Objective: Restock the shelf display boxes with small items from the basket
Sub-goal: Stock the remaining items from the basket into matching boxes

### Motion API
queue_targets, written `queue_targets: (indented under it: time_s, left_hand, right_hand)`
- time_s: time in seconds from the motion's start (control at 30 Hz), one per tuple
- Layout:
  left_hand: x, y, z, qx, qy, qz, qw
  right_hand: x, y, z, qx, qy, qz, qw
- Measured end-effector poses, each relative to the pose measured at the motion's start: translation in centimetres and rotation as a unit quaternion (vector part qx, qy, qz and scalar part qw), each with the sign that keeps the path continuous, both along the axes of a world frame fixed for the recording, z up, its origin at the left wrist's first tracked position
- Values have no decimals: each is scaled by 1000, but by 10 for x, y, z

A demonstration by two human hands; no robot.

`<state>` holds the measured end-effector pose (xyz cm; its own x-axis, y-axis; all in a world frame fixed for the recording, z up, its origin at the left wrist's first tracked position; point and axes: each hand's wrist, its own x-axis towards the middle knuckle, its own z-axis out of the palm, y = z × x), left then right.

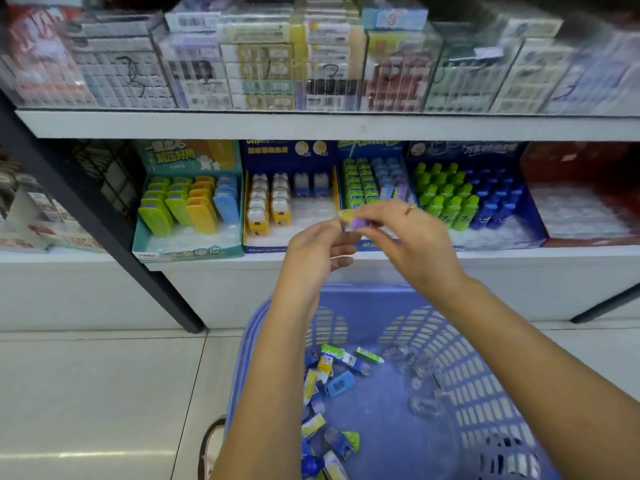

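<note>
Both hands meet in front of the lower shelf. My right hand pinches a small purple and yellow item at its right end, and my left hand pinches its left end with curled fingers. Below them stands a blue plastic basket with several small packaged items and clear plastic pieces on its bottom. Behind the hands, a display box holds green, blue and purple items. To its left, a blue box carries yellow and blue items.
A teal box of green, yellow and blue cases sits at the left of the shelf, a box of green and blue bottles and a red box at the right. A black post slants down left. Tiled floor surrounds the basket.
</note>
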<state>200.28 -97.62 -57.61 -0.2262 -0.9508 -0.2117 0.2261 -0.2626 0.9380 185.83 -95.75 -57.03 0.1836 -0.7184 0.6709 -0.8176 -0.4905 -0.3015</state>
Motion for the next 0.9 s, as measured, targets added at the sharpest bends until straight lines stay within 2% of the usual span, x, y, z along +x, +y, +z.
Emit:
queue_targets:
  time_s: [0.03,0.1,0.17,0.2,0.3,0.37,0.57,0.8,0.9]
  left_hand:
    - [-9,1,-3,-28,-37,-15,999]
    - [-24,5,-13,-132,-190,-54,971]
    - [-35,10,-24,-224,-344,-96,907]
    - [-40,12,-29,-256,-394,-115,876]
    - [-48,14,-43,-316,-477,-143,807]
    - [-49,12,-48,-342,-503,-132,783]
    - [-46,4,-44,-350,-505,-130,778]
    - [-46,3,-44,-338,-505,-143,782]
    - [-45,2,-44,-337,-507,-148,780]
  right_hand:
    - [-11,-3,4,7,-36,-32,999]
    - [-37,-11,10,31,-104,-93,990]
    - [-59,-24,12,76,-143,-137,977]
    - [-68,-30,12,98,-142,-148,974]
    - [-83,-48,8,148,-114,-141,972]
    - [-87,-58,6,188,-88,-131,969]
    - [-98,-81,16,251,-17,-141,958]
    - [-99,-92,31,309,109,-125,937]
    - [-95,-90,27,323,121,-129,930]
